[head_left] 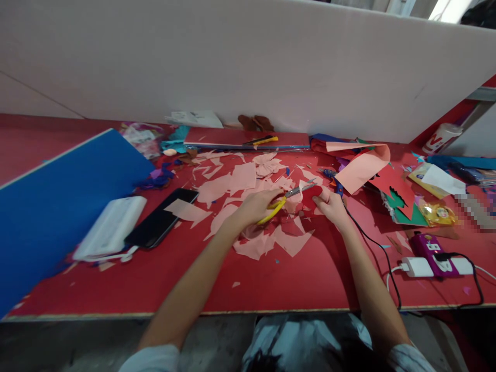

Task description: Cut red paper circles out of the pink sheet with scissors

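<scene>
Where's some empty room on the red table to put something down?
Mostly bare red table shows near the front edge, between the forearms, and in front of the black phone. It's crowded around the left hand, right hand, yellow scissors and peach scraps, and rightward, by the purple socket block.

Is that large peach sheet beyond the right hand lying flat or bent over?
Bent over: the peach sheet curls round at its right end and doubles back on itself.

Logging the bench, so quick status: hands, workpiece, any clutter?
Left hand on yellow-handled scissors. Right hand pinching red piece by the blades. Pink scraps scattered around; might get in the way.
</scene>
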Demonstrator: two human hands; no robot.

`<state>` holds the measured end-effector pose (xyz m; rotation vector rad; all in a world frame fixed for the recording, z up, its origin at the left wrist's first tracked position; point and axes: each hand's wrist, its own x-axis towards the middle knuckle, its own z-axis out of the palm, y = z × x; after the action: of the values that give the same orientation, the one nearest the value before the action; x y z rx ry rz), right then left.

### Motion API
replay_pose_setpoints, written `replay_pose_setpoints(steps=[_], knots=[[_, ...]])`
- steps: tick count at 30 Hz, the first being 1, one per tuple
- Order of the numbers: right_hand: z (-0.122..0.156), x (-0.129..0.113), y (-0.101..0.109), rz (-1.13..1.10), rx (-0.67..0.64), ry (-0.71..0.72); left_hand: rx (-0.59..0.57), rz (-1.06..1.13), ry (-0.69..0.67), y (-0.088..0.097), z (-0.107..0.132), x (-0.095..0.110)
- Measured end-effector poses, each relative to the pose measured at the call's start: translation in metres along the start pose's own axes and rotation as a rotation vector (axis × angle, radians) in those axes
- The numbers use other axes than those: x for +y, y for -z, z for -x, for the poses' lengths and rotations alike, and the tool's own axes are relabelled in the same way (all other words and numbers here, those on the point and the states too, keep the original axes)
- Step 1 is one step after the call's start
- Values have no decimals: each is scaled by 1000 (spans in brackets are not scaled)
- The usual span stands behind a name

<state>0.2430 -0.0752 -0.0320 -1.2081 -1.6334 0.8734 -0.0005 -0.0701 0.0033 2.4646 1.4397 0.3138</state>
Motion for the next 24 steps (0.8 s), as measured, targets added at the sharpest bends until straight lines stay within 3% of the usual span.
replay_pose_setpoints(steps=[5, 24], knots=[[-1, 5, -2, -33, 3, -39, 40, 18, 1, -3, -1, 1], [0, 1, 2, 19, -25, -13, -21, -34, -26, 2, 1, -11]])
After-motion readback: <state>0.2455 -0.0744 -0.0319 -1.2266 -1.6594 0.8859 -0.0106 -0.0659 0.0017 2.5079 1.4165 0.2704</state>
